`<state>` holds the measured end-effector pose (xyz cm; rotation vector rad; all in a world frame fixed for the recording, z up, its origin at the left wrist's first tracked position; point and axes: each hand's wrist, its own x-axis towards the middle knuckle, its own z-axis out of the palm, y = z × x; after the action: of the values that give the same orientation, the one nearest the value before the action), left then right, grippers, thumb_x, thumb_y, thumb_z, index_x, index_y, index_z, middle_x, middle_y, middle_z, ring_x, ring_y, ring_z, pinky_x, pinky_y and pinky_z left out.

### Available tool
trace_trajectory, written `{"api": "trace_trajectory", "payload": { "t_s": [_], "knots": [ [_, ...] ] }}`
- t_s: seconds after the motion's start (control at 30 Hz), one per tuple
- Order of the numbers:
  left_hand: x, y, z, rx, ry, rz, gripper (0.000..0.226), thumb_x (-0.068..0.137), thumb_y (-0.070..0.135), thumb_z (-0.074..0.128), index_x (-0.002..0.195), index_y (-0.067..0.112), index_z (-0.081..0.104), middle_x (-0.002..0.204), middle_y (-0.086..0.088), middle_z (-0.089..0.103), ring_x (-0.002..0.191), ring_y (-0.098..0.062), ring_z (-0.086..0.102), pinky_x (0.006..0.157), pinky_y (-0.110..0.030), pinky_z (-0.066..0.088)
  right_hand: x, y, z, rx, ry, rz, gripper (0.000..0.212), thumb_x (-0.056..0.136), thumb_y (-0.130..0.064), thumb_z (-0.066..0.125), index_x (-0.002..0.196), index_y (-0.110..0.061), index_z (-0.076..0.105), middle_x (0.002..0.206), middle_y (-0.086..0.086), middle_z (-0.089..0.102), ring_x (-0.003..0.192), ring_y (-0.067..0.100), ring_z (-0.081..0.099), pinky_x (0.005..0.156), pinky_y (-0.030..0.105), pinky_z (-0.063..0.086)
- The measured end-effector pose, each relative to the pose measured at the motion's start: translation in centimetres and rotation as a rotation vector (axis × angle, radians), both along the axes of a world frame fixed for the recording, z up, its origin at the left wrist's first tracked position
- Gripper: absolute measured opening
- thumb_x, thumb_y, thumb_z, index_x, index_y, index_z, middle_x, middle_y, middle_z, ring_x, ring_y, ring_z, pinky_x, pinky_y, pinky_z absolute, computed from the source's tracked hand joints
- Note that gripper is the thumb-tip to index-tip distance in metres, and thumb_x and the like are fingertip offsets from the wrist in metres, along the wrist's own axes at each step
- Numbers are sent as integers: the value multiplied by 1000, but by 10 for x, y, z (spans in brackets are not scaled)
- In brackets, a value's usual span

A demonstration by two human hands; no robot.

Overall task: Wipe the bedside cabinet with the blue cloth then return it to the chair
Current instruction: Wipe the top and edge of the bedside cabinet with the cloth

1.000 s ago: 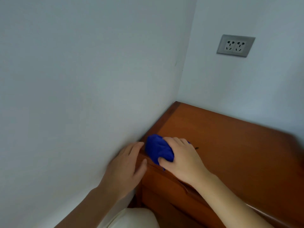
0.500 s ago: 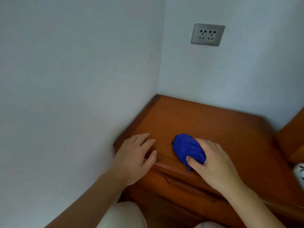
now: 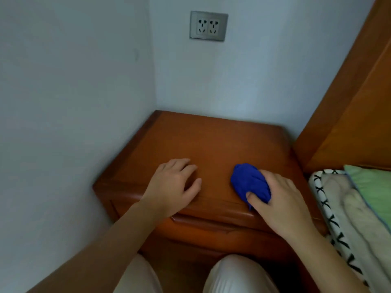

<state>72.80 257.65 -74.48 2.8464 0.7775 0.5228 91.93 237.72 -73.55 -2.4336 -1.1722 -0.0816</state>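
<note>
A wooden bedside cabinet stands in the corner of two pale walls. A bunched blue cloth lies on its top near the front right. My right hand grips the cloth, thumb and fingers curled round it, and presses it onto the wood. Beside it, my left hand rests flat on the cabinet top near the front edge, fingers loosely spread, holding nothing. The chair is out of view.
A double wall socket sits on the back wall above the cabinet. A wooden headboard rises at the right, with a bed's patterned blanket and a green pillow beside the cabinet. My knees are right before the cabinet front.
My right hand has slid the blue cloth from the cabinet's left front corner rightward along the top. My left hand moved from the corner edge onto the top. The view panned right.
</note>
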Motion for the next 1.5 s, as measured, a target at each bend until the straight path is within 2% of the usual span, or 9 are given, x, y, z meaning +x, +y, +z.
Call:
{"api": "trace_trajectory", "payload": {
  "t_s": [0.23, 0.43, 0.63, 0.83, 0.97, 1.13, 1.23, 1.37, 1.5],
  "knots": [
    [8, 3, -7, 19, -2, 26, 59, 96, 55, 28, 137, 24, 57, 143, 1, 54, 135, -16, 43, 110, -38, 34, -27, 34, -5, 13, -129, 7, 63, 87, -56, 60, 141, -24, 52, 133, -1, 63, 124, 25, 54, 104, 40, 42],
    [8, 2, -7, 21, 7, 32, 57, 96, 52, 29, 135, 22, 57, 141, 0, 56, 132, -17, 46, 108, -39, 37, -51, 72, -2, 8, -81, 142, 64, 92, -58, 54, 147, -26, 43, 142, -4, 54, 133, 20, 46, 113, 39, 36],
    [7, 4, -6, 17, 35, 27, 64, 95, 59, 22, 140, 26, 53, 147, 2, 51, 138, -15, 41, 111, -39, 33, -33, 32, 2, -2, -27, 144, 64, 91, -57, 58, 147, -28, 44, 143, -9, 54, 133, 17, 46, 109, 34, 36],
    [7, 2, -7, 16, 39, 36, 67, 94, 63, 23, 139, 25, 55, 147, 0, 52, 138, -19, 42, 111, -44, 34, -3, -36, -2, 5, -31, -50, 63, 89, -52, 64, 143, -24, 50, 136, -4, 59, 126, 23, 50, 103, 35, 39],
    [6, 1, -6, 12, 36, 34, 66, 95, 62, 24, 138, 24, 56, 146, 0, 53, 137, -19, 42, 111, -42, 34, -14, -25, -4, 12, -96, -101, 61, 89, -52, 63, 141, -22, 52, 133, -1, 62, 124, 25, 52, 102, 38, 40],
    [6, 1, -6, 2, 26, 29, 65, 97, 61, 22, 137, 23, 57, 144, -1, 54, 136, -19, 44, 109, -41, 35, -55, 26, -6, 36, -115, 16, 64, 90, -56, 57, 143, -22, 49, 137, 0, 59, 128, 24, 51, 108, 41, 41],
    [6, 1, -6, -3, 31, 26, 66, 96, 61, 22, 138, 23, 56, 145, -1, 53, 136, -19, 44, 109, -41, 35, -66, 37, -8, 51, -109, 69, 63, 90, -58, 54, 144, -26, 46, 139, -5, 57, 130, 20, 49, 110, 38, 38],
    [5, 2, -5, -8, 42, 25, 67, 94, 62, 26, 141, 24, 53, 148, 0, 50, 139, -18, 41, 112, -42, 33, -51, 15, -8, 68, -74, 80, 63, 89, -57, 58, 143, -27, 47, 138, -9, 57, 129, 16, 49, 107, 32, 38],
    [4, 4, -5, -26, 45, 18, 68, 90, 62, 28, 142, 24, 52, 149, 0, 49, 140, -19, 40, 114, -45, 34, -22, -25, -8, 78, -51, -10, 63, 88, -52, 65, 143, -24, 50, 135, -7, 59, 127, 19, 50, 103, 29, 36]
  ]
}}
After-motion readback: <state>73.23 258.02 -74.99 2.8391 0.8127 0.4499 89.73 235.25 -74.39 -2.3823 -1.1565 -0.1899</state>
